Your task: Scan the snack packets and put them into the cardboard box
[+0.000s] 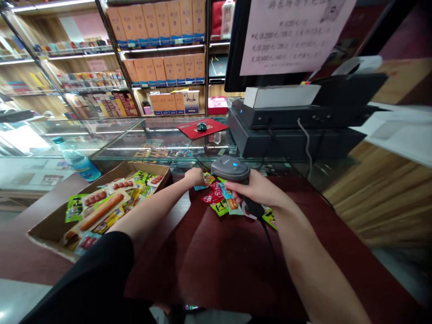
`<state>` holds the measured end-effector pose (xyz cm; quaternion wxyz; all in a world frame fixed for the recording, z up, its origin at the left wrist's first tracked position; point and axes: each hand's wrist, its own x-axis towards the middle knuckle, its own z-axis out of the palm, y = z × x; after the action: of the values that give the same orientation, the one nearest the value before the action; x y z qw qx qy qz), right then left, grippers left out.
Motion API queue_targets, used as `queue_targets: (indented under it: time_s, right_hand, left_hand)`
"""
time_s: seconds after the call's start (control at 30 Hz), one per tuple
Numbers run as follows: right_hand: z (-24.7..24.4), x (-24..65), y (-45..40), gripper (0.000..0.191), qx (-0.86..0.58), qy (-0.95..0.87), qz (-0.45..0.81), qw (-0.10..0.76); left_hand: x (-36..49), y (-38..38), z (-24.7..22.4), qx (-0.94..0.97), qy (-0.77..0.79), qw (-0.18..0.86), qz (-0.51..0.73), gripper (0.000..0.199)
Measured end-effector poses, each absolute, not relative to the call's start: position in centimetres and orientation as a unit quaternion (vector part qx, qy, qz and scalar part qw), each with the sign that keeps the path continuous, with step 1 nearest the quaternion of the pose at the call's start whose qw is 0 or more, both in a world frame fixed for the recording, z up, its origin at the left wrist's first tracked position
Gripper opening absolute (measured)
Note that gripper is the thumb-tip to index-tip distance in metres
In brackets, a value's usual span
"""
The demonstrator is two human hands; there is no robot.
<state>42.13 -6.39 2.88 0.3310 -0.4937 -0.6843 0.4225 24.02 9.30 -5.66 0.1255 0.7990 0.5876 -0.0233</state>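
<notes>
My right hand (pixel 251 189) is wrapped around the handle of a dark grey barcode scanner (pixel 231 168), whose top shows a lit blue light. Under the scanner lies a loose pile of snack packets, among them a red packet (pixel 214 193), a green packet (pixel 220 207) and a clear-fronted sausage packet (pixel 232 204). My left hand (pixel 194 177) is closed at the far left edge of this pile, on a small blue-and-yellow snack packet (pixel 201 187); its fingertips are mostly hidden. The scanner's cord (pixel 268 234) hangs down beside my right forearm.
A cardboard box (pixel 50 236) of packaged sausages and snacks stands left on the dark red table (pixel 209 270). Behind it are a water bottle (pixel 81 162) and a glass counter (pixel 135 144) with a mouse (pixel 201 127). A black cash drawer (pixel 270 141) and monitor (pixel 234 49) stand right.
</notes>
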Motion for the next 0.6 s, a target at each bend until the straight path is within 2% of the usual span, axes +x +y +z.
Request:
queue_targets:
  time_s: [0.1, 0.2, 0.3, 0.37, 0.5, 0.6]
  right_hand:
    - [2.7, 42.0, -6.3, 0.027, -0.497, -0.692, 0.41, 0.326]
    - [2.6, 41.6, -6.4, 0.026, -0.505, -0.693, 0.405, 0.319]
    - [2.3, 40.9, -6.5, 0.026, -0.497, -0.697, 0.416, 0.307]
    - [2.0, 40.3, -6.5, 0.026, -0.487, -0.699, 0.428, 0.301]
    - [1.3, 38.6, -6.6, 0.026, -0.481, -0.703, 0.438, 0.288]
    - [0.7, 37.1, -7.0, 0.028, -0.475, -0.703, 0.455, 0.271]
  left_hand:
    - [24.0, 9.3, -6.6, 0.796, 0.59, 0.133, -0.021, 0.063]
    - [23.2, 9.1, -7.0, 0.785, 0.598, 0.161, 0.021, 0.048]
    - [21.5, 8.6, -6.6, 0.749, 0.605, 0.248, 0.11, 0.032]
    - [19.9, 7.9, -5.9, 0.709, 0.592, 0.342, 0.172, 0.026]
    - [15.9, 5.2, -3.7, 0.629, 0.516, 0.521, 0.259, 0.031]
    - [13.3, 2.7, -2.2, 0.579, 0.507, 0.566, 0.295, 0.046]
